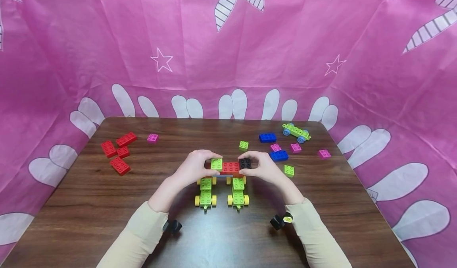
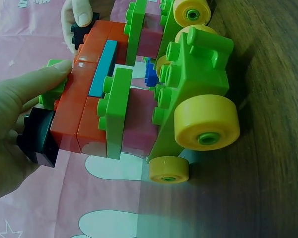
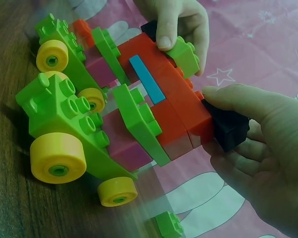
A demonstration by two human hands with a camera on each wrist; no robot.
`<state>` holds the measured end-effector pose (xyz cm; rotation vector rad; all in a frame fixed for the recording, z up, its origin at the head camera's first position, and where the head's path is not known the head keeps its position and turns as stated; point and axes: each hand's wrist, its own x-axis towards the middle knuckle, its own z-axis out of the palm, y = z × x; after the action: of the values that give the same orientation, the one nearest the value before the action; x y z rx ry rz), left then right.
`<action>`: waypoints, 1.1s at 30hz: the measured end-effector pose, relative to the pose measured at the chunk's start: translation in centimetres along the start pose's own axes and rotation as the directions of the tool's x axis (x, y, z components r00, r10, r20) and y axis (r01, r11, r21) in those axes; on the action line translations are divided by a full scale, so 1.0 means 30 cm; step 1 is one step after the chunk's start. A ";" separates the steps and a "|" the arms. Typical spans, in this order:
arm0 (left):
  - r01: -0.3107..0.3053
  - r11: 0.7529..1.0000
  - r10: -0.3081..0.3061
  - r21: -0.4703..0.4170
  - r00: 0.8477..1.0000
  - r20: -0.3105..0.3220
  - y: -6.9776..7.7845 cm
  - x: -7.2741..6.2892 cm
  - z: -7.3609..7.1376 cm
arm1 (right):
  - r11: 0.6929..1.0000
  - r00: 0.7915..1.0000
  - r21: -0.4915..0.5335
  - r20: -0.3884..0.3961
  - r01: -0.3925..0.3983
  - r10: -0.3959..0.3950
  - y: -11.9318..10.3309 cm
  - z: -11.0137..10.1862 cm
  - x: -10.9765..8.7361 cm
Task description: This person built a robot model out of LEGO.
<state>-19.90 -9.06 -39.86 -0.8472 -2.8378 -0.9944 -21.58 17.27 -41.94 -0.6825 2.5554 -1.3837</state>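
A brick build stands on two lime-green wheeled bases, the left base (image 1: 205, 196) and the right base (image 1: 238, 197), both with yellow wheels. Pink bricks (image 2: 140, 121) and flat green bricks (image 3: 139, 124) rise from them to a bridge of red bricks (image 1: 230, 168), with a blue strip (image 2: 104, 68) below. My left hand (image 1: 194, 167) pinches a small green brick (image 1: 216, 164) on the red bridge, beside a black brick (image 2: 38, 134) at its left end. At the right end, my right hand (image 1: 263, 167) pinches another black brick (image 1: 245, 163) between thumb and fingers.
Several red bricks (image 1: 120, 166) and a pink brick (image 1: 152, 138) lie at the table's (image 1: 107, 220) back left. Toward the back right are blue bricks (image 1: 267, 137), pink bricks (image 1: 324, 154), green bricks (image 1: 289, 170) and a green base with blue wheels (image 1: 297, 132). Pink cloth (image 1: 285, 53) hangs behind.
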 end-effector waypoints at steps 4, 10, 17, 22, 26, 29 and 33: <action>-0.002 1.000 0.002 -0.001 1.000 0.004 0.005 0.002 -0.004 | 1.000 1.000 -0.004 -0.001 0.001 -0.001 -0.003 0.000 0.000; 0.017 0.999 -0.016 -0.029 1.000 0.007 0.000 0.008 -0.003 | 1.000 1.000 -0.008 -0.003 -0.001 0.001 -0.002 0.000 0.003; 0.036 0.998 -0.036 -0.056 0.999 0.010 -0.005 0.014 -0.002 | 1.000 1.000 -0.021 -0.003 0.005 -0.005 -0.002 -0.002 0.004; 0.036 0.998 -0.036 -0.056 0.999 0.003 -0.007 0.016 0.001 | 1.000 1.000 -0.013 0.000 0.007 -0.007 -0.001 -0.001 0.004; 0.055 0.996 -0.055 -0.074 0.998 -0.007 -0.008 0.016 0.002 | 1.000 1.000 -0.018 -0.006 0.002 -0.002 -0.002 0.001 0.005; 0.071 0.993 -0.072 -0.097 0.997 -0.010 -0.010 0.017 0.004 | 1.000 1.000 -0.015 -0.010 -0.005 0.005 0.000 0.002 0.006; 0.070 0.992 -0.071 -0.103 0.997 -0.012 -0.013 0.019 0.005 | 1.000 1.000 -0.015 -0.016 -0.001 0.001 0.000 0.003 0.006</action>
<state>-20.56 -8.95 -40.09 -0.7474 -2.8436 -1.1586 -21.70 17.13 -41.97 -0.6750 2.5814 -1.3762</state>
